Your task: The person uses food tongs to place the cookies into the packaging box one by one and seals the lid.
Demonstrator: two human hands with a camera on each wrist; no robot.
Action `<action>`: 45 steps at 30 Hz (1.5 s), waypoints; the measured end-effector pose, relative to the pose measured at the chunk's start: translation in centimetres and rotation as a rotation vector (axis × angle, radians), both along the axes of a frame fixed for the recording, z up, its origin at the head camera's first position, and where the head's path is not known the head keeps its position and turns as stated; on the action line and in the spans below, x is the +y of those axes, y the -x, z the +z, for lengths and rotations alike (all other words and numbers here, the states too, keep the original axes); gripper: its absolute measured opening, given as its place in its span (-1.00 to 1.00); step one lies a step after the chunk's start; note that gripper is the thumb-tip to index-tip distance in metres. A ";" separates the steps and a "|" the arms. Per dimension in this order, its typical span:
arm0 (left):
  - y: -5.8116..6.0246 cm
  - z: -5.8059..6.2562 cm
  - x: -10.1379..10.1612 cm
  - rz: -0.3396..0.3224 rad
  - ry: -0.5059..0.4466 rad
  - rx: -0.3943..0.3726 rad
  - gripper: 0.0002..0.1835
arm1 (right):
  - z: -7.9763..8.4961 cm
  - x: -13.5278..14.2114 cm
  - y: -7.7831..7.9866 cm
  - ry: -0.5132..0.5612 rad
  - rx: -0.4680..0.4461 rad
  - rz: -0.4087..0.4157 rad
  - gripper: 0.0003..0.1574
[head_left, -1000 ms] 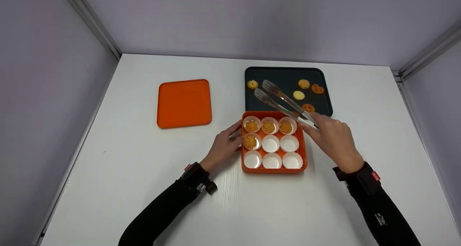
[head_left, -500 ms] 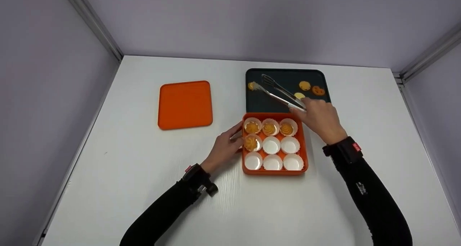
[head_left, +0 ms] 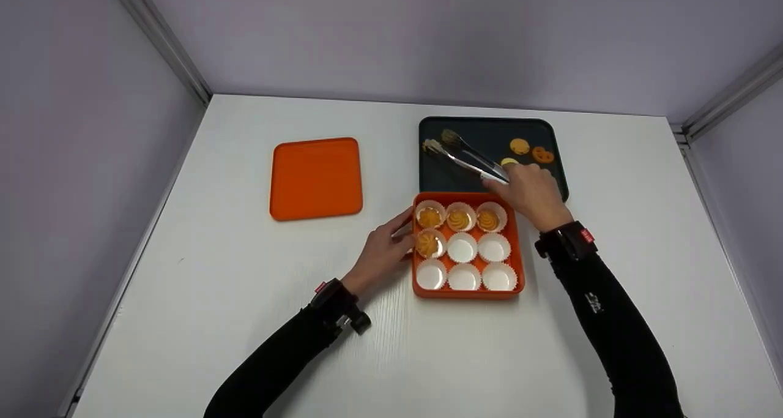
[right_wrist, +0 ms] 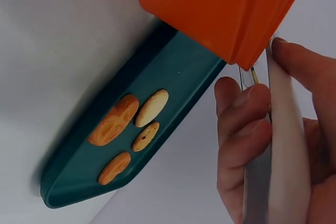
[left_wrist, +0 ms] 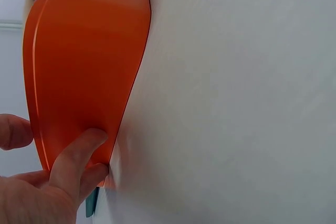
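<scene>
My left hand (head_left: 383, 251) holds the left wall of an orange box (head_left: 521, 265); in the left wrist view fingers press its outer wall (left_wrist: 89, 56) and a fingertip overlaps the rim. White paper cups (head_left: 462, 247) stand in rows inside; the back row and the left cup of the middle row hold swirled cookies (head_left: 487, 220), the others nothing. Behind the box, my right hand (head_left: 531, 193) grips metal tongs (head_left: 468, 163) over a dark green baking tray (head_left: 489, 124). Their spread tips are at a small cookie on the tray's left, mostly hidden by one tip.
On the tray's right lie a round cookie (head_left: 519, 146) and a pretzel cookie (head_left: 542, 155). A pale cookie (right_wrist: 152, 107) and another pretzel cookie (right_wrist: 114, 120) show in the right wrist view. An orange lid (head_left: 316, 179) lies on the white table (head_left: 244, 253) at left.
My right hand has moved left and away from me with the tongs, from the box's back right corner to over the tray, tips reaching the left cookie. My left hand stays on the box.
</scene>
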State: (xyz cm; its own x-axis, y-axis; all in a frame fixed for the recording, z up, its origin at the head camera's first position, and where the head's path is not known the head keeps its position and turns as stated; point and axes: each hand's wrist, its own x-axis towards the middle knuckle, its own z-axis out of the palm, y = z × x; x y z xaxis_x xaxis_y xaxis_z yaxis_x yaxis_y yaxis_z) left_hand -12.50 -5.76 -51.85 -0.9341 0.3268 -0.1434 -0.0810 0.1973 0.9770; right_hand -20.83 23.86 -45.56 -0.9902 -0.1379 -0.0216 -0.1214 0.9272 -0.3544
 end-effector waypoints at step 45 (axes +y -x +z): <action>0.2 -0.2 -0.7 -0.004 -0.022 -0.010 -0.31 | -0.4 1.1 -1.2 0.020 0.097 0.003 -0.44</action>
State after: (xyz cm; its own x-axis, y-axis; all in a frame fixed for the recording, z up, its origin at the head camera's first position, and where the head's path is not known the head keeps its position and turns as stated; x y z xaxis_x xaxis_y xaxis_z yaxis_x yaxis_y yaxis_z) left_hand -12.73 -6.46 -52.01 -0.9314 0.3336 -0.1455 -0.0901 0.1760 0.9803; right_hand -19.59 25.01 -45.95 -0.9871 -0.1407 0.0767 -0.1590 0.9196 -0.3593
